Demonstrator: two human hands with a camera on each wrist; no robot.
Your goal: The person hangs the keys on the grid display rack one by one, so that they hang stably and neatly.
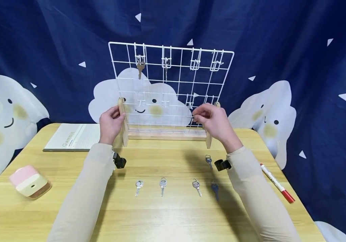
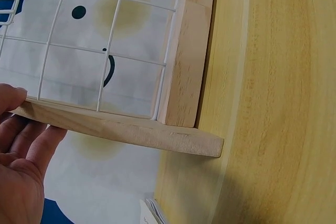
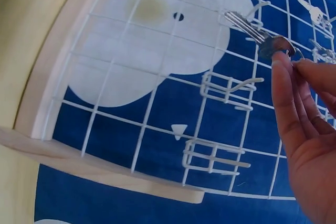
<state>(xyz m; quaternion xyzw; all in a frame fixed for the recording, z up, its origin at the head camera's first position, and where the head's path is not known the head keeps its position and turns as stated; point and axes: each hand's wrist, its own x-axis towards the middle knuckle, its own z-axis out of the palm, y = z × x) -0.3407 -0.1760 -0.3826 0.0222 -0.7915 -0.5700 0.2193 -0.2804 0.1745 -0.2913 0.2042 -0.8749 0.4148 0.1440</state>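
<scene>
A white wire grid rack [image 1: 179, 81] in a wooden stand faces me on the table. My left hand [image 1: 110, 125] grips the stand's left wooden upright [image 2: 131, 132], thumb on one side and fingers on the other. In front of the grid's lower right part, my right hand [image 1: 214, 121] pinches a metal key [image 3: 264, 41] by its ring end, the blade pointing away from the fingers. A brassy key [image 1: 141, 66] hangs on the upper left hook, and a silver key [image 1: 166, 69] hangs on the hook beside it. The upper right hook [image 1: 216, 64] carries nothing.
Several keys, among them a silver key [image 1: 162, 183] and a ringed key [image 1: 196, 185], lie on the table [image 1: 167, 222]. At left are a notebook [image 1: 79, 134] and a pink-and-cream box-shaped object [image 1: 29, 179]. A red-capped marker [image 1: 277, 183] lies at right. A dark blue curtain [image 1: 264, 30] hangs behind.
</scene>
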